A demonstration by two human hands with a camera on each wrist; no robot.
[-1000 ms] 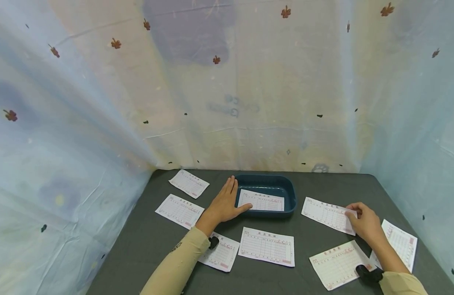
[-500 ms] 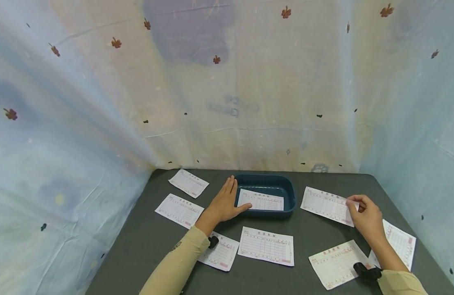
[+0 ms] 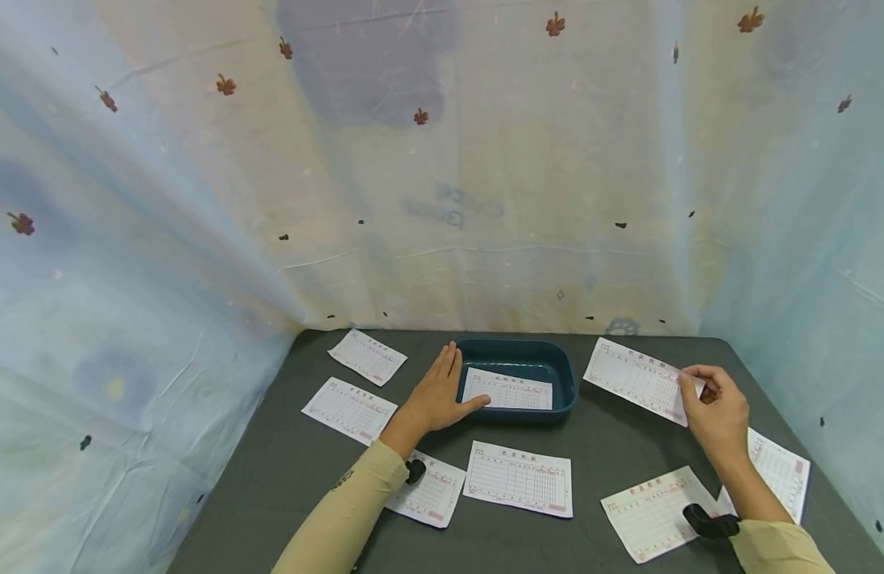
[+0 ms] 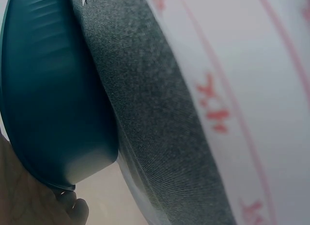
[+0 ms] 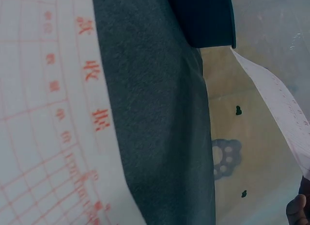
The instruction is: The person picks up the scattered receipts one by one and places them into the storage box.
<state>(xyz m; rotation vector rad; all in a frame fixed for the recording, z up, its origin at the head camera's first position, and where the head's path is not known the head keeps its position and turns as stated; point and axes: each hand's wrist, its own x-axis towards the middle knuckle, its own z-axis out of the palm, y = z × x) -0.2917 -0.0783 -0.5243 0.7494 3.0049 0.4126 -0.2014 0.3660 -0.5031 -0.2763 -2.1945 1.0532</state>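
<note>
Head view: a person's right hand [image 3: 714, 410] pinches the right end of a printed receipt slip [image 3: 638, 380], thumb and fingers curled onto the paper, and holds it lifted clear of the dark grey table [image 3: 614, 446], just right of the teal tray [image 3: 556, 368]. The left hand [image 3: 436, 396] lies flat with straight fingers against the tray's left wall, its thumb reaching over the near rim toward the slip in the tray [image 3: 508, 390]. 6 more slips lie on the table: 2 at far left [image 3: 367, 355] [image 3: 349, 410], 1 under the left forearm [image 3: 427, 494], 1 at centre front [image 3: 518, 478], and 2 near the right forearm [image 3: 653, 513] [image 3: 779, 472]. Both arms wear tan sleeves with a black wrist mount. A pale patterned cloth [image 3: 442, 175] hangs behind and to both sides.

Left wrist view: the tray's teal outer wall [image 4: 48, 94] fills the left side, resting on the grey table [image 4: 150, 118], with part of the left hand [image 4: 24, 196] touching it at the bottom edge. A red-printed slip [image 4: 252, 89] lies close beside the tray, apart from it.

Right wrist view: the held slip [image 5: 276, 104] shows edge-on at the right, raised off the table [image 5: 155, 113], with a fingertip [image 5: 296, 208] visible at the lower corner. Another slip [image 5: 48, 118] lies flat on the left, and a corner of the tray [image 5: 203, 17] shows at the top.
</note>
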